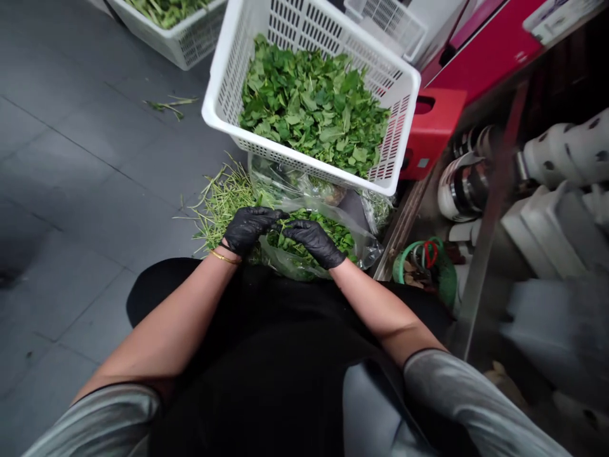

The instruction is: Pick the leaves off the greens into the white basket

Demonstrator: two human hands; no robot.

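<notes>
Both my hands wear black gloves and meet over a clear plastic bag (333, 251) of leafy green sprigs at my knees. My left hand (248, 227) is curled, its fingertips pinched on a sprig at the bag's mouth. My right hand (314, 241) is also closed, its fingers pressed on the same greens beside the left fingertips. A gold bangle sits on my left wrist. Just beyond the bag stands a white plastic basket (223, 101) half filled with picked green leaves (311, 105). A heap of bare stems (221, 203) lies on the floor left of the bag.
A second white basket (176, 38) of greens stands at the far left on the grey tiled floor. A red crate (435, 127) sits right of the near basket. Metal shelving on the right holds steel bowls (464, 184) and white containers. A few stray stems (169, 105) lie on the tiles.
</notes>
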